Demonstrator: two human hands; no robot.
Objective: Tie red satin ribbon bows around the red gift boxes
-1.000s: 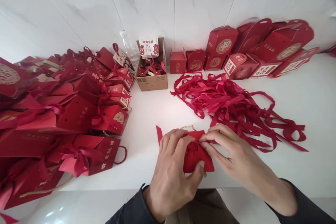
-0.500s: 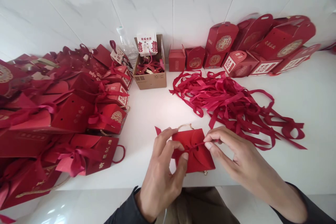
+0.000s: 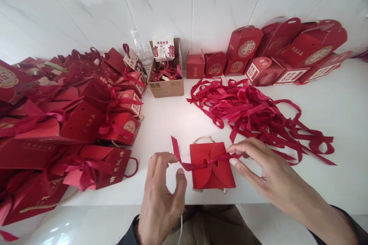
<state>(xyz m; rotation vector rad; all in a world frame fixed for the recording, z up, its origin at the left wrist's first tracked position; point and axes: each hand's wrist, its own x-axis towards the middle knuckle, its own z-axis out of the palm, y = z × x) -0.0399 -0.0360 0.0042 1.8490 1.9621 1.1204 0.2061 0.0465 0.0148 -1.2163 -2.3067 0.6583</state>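
Observation:
A small red gift box (image 3: 198, 178) with curved, overlapping top flaps lies on the white table in front of me. A dark red ribbon (image 3: 188, 166) runs through the holes in its top and is knotted at the middle. To the left of the box, my left hand (image 3: 165, 185) is open, thumb and fingers apart, its index fingertip close to the ribbon's left tail. The ribbon's right tail lies between the slightly parted thumb and index finger of my right hand (image 3: 258, 168). Twisted gold cord (image 3: 204, 138) shows at the box's far and near edges.
Loose red ribbons (image 3: 244, 107) lie heaped beyond the box. Many ribbon-tied boxes (image 3: 92, 122) crowd the left side. Against the wall are a cardboard box (image 3: 166, 89) with tags, a clear plastic bottle (image 3: 140, 48), and stacked red boxes (image 3: 304, 49). The table's front edge (image 3: 253, 203) is near me.
My left hand has let go of the knot area and moved left, uncovering the box's left side and the ribbon tail. My right finger and thumb have parted slightly from their pinch.

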